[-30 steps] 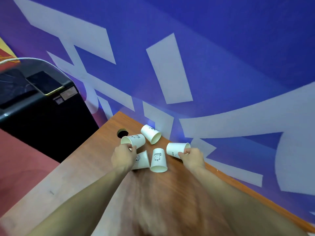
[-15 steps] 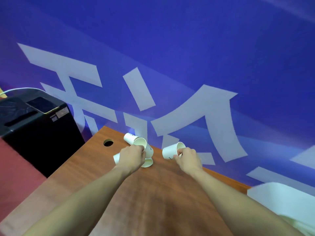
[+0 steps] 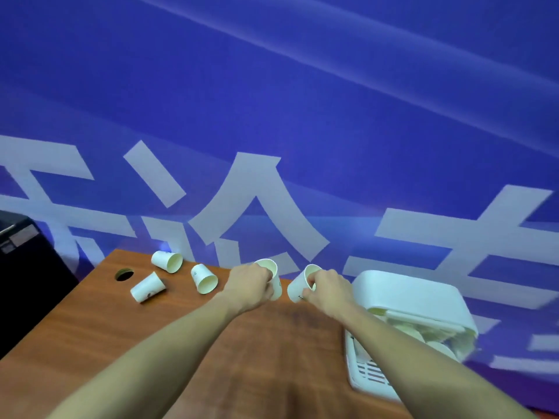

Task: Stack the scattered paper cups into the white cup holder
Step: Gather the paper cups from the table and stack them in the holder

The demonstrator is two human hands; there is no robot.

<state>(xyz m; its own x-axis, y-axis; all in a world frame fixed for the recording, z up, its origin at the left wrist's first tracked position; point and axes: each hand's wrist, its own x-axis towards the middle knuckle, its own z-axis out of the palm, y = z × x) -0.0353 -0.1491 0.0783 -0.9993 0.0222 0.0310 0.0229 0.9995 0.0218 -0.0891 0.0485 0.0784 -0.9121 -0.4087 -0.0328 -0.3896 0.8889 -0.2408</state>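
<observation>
**Two cups in hand beside the holder**

Three paper cups lie on their sides on the tabletop [image 3: 90, 322]: one [image 3: 148, 288] near a round hole [image 3: 124, 274], one [image 3: 167, 261] behind it, one [image 3: 204, 279] further right. The left hand [image 3: 249, 287] grips a cup [image 3: 271, 278]; the right hand [image 3: 328, 287] pinches another [image 3: 299, 287]. The white cup holder [image 3: 411, 294] sits at the far right.

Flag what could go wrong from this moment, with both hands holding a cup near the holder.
1. The left hand and right hand each grip a paper cup by the rim; squeezing may dent the left cup or right cup, so they nest badly.
2. The white cup holder sits at the table's right edge; a push could shift it off.
3. Three loose cups lie on their sides, like the one nearest the hands; a sweeping arm might roll them.
</observation>
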